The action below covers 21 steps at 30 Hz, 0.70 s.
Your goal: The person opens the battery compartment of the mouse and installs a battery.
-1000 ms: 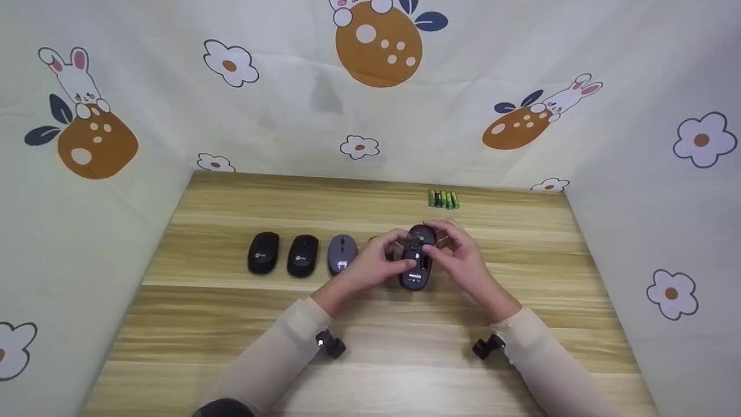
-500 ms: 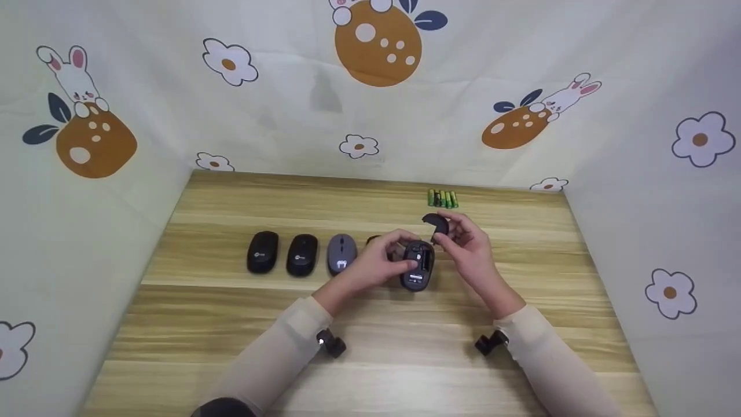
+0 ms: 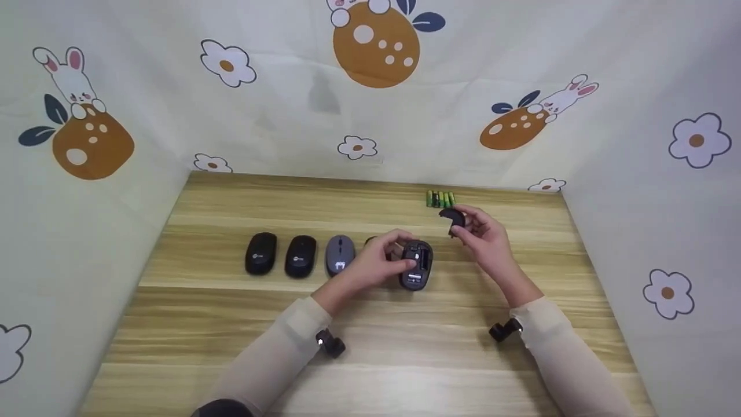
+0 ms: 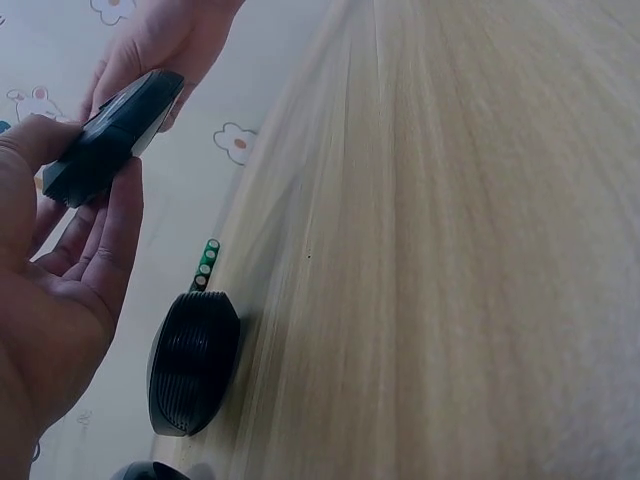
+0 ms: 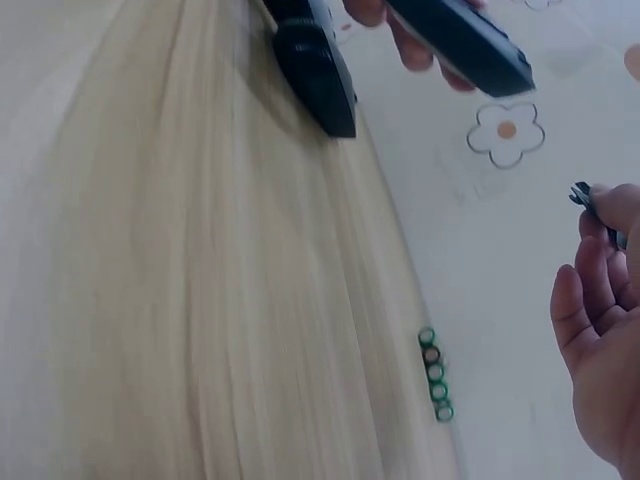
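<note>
My left hand (image 3: 383,259) grips a dark computer mouse (image 3: 415,275), its underside turned up and its battery slot exposed. In the left wrist view this mouse (image 4: 115,135) is held above the table between thumb and fingers. Off to the right, my right hand (image 3: 485,236) pinches a black curved mouse cover (image 3: 457,218) between thumb and fingers, apart from the mouse. From the right wrist view only an edge of the cover (image 5: 585,197) shows past the thumb of the right hand (image 5: 605,340).
Two black mice (image 3: 261,253) and a grey mouse (image 3: 340,255) stand in a row at left on the wooden table (image 3: 370,359). Another dark mouse (image 4: 195,362) is mostly hidden behind my left hand in the head view. Several green batteries (image 3: 441,199) lie near the back edge.
The right hand has pulled the cover off the mouse and carried it up and to the right. The left hand has kept its hold on the mouse, whose battery slot now shows.
</note>
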Motion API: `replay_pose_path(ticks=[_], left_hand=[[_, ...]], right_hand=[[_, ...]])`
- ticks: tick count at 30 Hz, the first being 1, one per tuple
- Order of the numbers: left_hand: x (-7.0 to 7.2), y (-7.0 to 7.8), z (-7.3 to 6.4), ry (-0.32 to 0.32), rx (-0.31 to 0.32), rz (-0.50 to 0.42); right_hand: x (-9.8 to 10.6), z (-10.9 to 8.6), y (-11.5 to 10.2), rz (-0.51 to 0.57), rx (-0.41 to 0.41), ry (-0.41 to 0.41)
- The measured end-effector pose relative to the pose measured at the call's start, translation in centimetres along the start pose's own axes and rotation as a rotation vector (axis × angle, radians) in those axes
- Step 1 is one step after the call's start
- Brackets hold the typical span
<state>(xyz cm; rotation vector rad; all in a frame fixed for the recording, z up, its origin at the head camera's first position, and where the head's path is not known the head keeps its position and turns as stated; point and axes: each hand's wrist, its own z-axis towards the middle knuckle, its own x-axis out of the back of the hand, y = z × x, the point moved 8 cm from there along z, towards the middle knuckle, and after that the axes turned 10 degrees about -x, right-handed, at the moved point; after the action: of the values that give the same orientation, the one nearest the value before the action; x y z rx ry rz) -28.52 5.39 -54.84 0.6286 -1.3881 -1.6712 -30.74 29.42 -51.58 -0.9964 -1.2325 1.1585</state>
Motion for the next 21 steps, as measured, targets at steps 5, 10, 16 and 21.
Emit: replay_pose_path(ticks=[5, 10, 16, 21], left_hand=[[0.1, 0.1, 0.1, 0.004, 0.009, 0.004], [0.1, -0.1, 0.0, 0.005, 0.022, -0.012], [-0.1, -0.3, 0.0, -0.003, 0.011, -0.03], [-0.1, -0.3, 0.2, 0.001, 0.006, -0.012]], right_hand=[[1.2, 1.1, 1.1, -0.046, -0.036, -0.031], [1.8, 2.3, 2.3, -0.133, -0.074, -0.053], [2.5, 3.6, 3.9, -0.223, -0.127, -0.07], [2.6, 4.6, 5.0, -0.303, -0.168, -0.117]])
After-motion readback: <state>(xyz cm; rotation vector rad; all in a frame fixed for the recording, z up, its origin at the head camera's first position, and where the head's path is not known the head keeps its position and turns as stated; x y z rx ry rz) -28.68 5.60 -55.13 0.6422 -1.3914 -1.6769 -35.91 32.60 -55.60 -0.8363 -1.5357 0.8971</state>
